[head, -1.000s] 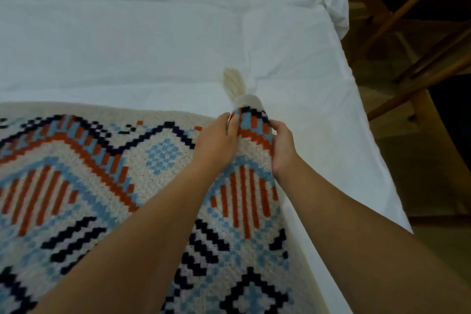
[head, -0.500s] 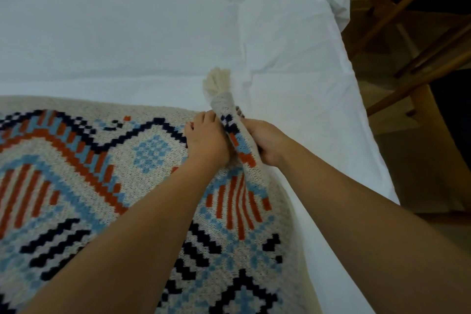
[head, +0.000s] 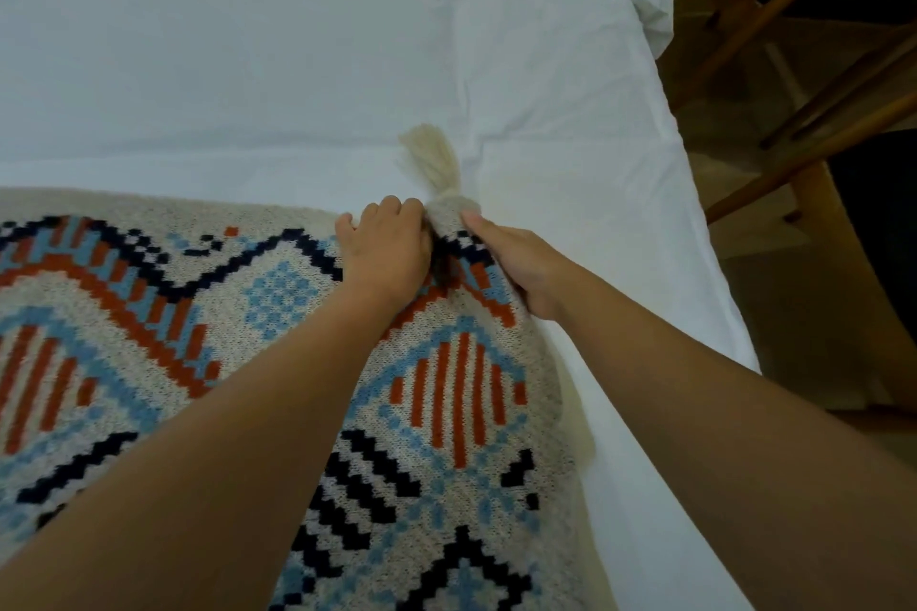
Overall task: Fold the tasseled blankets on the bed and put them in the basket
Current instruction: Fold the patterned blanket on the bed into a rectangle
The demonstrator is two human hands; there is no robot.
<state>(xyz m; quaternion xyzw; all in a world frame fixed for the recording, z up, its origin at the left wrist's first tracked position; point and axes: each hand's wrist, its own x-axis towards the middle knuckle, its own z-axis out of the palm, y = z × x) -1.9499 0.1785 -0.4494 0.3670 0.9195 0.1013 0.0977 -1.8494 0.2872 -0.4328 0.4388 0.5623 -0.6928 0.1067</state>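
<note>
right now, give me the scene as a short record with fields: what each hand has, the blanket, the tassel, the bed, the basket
left hand: left hand gripping the far right corner of the blanket, fingers curled
right hand: right hand gripping the same corner from the right
blanket: patterned blanket lying flat on the bed, corner bunched between the hands
tassel: cream tassel sticking out past the corner, over the sheet
bed: white sheet, bare beyond the blanket
basket: not in view
</note>
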